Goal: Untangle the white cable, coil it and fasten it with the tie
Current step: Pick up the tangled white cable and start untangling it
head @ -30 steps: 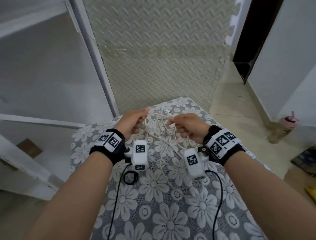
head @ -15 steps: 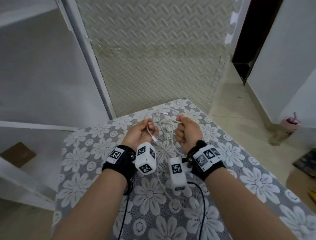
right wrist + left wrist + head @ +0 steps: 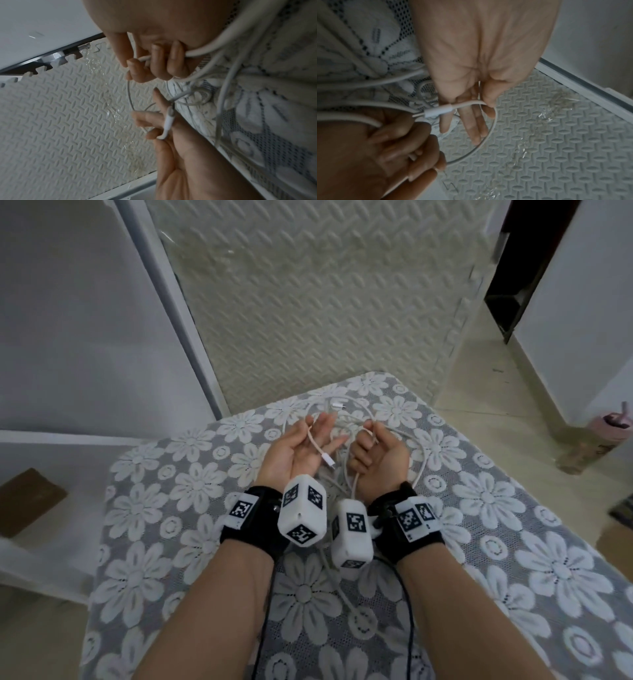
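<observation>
The white cable lies in tangled loops on the flower-patterned table. My left hand is palm up with its fingers straight. Its thumb pins the cable against the fingers, and one connector lies across them. Just to the right, my right hand curls its fingers round several strands of the cable. A loop runs between the two hands. The other connector rests on the cloth beyond the hands. No tie shows in any view.
Beyond the table's far edge is a textured foam floor mat. A white frame stands at the left. A pink bottle is on the floor at the right, and a brown block is low at the left.
Both hands drew nearer to me and rolled palm up. The left hand's fingers straightened, so the connector end now lies across them.
</observation>
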Demonstrator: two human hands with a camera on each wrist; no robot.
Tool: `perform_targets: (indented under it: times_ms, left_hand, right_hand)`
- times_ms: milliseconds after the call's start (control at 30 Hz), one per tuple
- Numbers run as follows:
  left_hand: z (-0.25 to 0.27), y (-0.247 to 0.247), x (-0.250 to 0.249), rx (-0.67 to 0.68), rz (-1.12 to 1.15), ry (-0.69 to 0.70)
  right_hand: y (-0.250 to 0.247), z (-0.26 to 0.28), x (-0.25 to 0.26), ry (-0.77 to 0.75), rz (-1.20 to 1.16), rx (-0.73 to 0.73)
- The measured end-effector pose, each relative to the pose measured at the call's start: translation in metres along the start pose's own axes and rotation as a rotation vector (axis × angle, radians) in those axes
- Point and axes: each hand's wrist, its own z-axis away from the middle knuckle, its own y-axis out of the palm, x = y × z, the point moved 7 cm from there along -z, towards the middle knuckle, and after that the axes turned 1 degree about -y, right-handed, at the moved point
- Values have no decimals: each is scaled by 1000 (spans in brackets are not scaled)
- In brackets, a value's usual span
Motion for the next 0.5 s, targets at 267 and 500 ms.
perform_targets:
  times_ms: [267,500]
  left_hand:
    - [-15,-30,-7,-212,-105,111]
    - [-11,-38,-9,-235,67,140]
  right_hand:
    - [-1,-19,10,-24,93,56]
    - [10,-2,4,151,85,214]
